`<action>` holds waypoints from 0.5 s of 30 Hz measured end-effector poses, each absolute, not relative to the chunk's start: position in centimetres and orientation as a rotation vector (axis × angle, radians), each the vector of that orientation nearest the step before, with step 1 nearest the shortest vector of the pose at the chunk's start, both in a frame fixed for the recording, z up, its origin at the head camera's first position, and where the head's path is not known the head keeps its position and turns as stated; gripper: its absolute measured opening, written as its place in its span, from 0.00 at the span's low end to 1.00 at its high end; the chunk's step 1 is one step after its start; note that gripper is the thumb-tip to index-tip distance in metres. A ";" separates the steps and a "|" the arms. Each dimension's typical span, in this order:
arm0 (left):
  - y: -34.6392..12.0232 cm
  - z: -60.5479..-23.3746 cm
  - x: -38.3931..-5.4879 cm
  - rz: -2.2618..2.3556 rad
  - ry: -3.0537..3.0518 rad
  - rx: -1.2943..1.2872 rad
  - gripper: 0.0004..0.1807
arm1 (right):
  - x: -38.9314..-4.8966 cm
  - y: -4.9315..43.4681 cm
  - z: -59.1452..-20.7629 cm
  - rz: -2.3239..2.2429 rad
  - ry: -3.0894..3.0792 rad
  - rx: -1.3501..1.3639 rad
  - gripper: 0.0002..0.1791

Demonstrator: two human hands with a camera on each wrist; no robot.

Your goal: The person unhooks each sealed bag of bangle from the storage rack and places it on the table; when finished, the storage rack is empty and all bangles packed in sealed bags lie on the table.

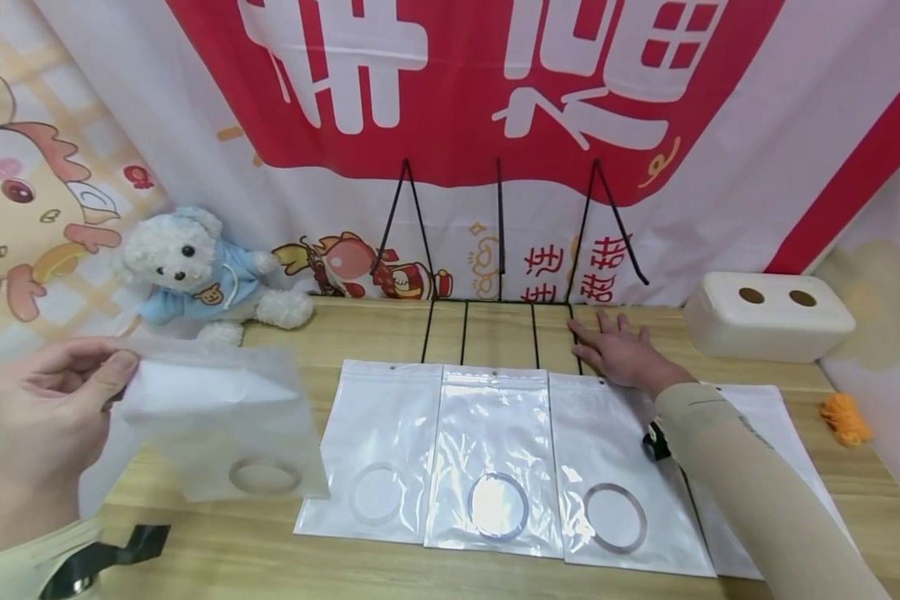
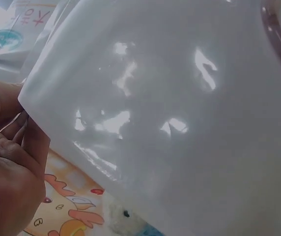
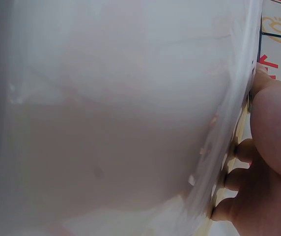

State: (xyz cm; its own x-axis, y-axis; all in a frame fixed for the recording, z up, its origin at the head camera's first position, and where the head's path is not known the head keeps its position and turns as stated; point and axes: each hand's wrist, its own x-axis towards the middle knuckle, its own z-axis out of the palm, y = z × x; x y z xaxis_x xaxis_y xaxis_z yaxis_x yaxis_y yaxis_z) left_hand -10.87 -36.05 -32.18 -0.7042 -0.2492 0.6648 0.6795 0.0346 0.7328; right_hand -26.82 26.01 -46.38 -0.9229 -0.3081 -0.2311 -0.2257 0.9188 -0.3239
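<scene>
My left hand (image 1: 63,400) pinches a translucent zip bag (image 1: 217,400) by its top left corner, thumb on the near side. A ring-shaped bangle (image 1: 265,476) shows through low in that bag; in the left wrist view the bangle (image 2: 278,37) looks reddish brown. Fingers spread, my right hand (image 1: 626,354) lies at the table's far side, by the top edge of a white zip bag (image 1: 622,450) with a dark ring in it. To its left lie a bag with a bluish ring (image 1: 497,506) and one with a pale ring (image 1: 376,493).
A black wire rack (image 1: 500,300) stands at the back against a printed cloth. Another white bag (image 1: 757,425) lies partly under my right forearm. A teddy bear (image 1: 195,267) sits at back left, a white box with two holes (image 1: 768,321) and orange yarn (image 1: 845,418) at right.
</scene>
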 end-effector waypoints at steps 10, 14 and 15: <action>-40.0 -34.0 -11.3 -1.851 -1.774 -0.284 0.17 | -26.9 26.0 -46.0 -0.438 2.796 -0.401 0.36; -41.5 -35.1 -12.2 -1.863 -1.952 -0.207 0.20 | -26.9 26.0 -46.1 -0.434 2.792 -0.402 0.36; -41.7 -35.2 -12.5 -1.858 -2.004 -0.154 0.20 | -26.9 26.0 -46.1 -0.434 2.790 -0.400 0.36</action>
State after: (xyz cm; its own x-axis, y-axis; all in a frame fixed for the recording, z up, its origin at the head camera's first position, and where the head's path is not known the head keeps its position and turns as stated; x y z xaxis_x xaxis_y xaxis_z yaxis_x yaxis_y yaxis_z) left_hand -12.49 -41.73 -35.23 -0.9133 -0.1878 0.3615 0.3462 0.1096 0.9317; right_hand -26.87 26.02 -46.10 -0.9199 -0.3123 -0.2373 -0.2254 0.9160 -0.3319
